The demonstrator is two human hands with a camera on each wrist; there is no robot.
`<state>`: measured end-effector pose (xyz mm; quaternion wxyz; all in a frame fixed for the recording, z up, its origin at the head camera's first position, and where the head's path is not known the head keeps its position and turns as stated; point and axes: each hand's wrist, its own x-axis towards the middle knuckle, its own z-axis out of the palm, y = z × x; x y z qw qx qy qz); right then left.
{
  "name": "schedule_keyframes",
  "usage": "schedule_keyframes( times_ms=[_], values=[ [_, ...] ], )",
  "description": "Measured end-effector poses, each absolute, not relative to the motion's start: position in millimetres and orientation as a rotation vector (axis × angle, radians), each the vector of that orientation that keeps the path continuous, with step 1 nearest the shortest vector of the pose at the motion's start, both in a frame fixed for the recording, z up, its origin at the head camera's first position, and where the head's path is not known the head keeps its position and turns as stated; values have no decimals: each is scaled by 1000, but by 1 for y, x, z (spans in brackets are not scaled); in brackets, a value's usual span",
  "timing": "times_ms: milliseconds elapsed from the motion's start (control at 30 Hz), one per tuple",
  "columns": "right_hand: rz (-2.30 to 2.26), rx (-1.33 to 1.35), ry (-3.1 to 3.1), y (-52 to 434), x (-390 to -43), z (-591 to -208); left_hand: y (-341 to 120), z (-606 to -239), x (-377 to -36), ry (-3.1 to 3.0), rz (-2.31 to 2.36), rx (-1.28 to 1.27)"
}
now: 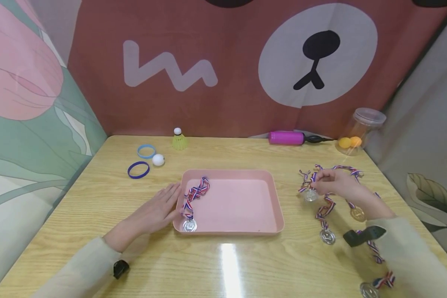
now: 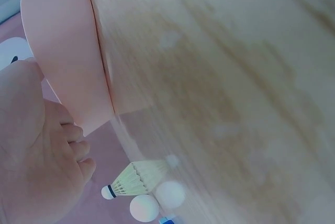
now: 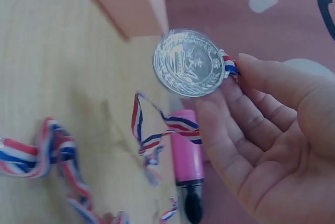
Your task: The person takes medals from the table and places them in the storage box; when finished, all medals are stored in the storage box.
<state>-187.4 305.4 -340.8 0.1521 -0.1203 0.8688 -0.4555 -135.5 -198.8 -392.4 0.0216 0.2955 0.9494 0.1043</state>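
My right hand (image 1: 337,184) pinches a silver medal (image 3: 188,63) by its striped ribbon, close to the disc, over the table's right side. Part of that ribbon hangs loose beside the fingers. At the pink tray's (image 1: 242,203) left end, my left hand (image 1: 154,213) lies against the rim with its fingers straight. Inside the tray, along that end, lies another silver medal (image 1: 189,225) with a crumpled ribbon. Around and below my right arm are a silver medal (image 1: 327,236), a gold medal (image 1: 358,214) and a further silver one (image 1: 369,290), partly cut off by the frame.
Behind the left hand are two blue wristbands (image 1: 138,170), a white ball (image 1: 158,159) and a yellow shuttlecock (image 1: 179,140). A magenta pump (image 1: 287,138) lies along the back edge, near a clear jar (image 1: 365,122) holding orange balls. A printed cloth hangs behind.
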Motion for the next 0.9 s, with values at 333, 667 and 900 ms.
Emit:
schedule_keyframes(
  times_ms=[333,667,900],
  values=[
    [-1293,-374,2630,297,-191,-303,-199,-392,-135,2940,326,919],
    [-1366,-440,2687,270,-191,-266,-198,-390,-135,2936,330,906],
    [-1376,-504,2640,237,-190,-246,-197,-390,-135,2935,326,903]
  ],
)
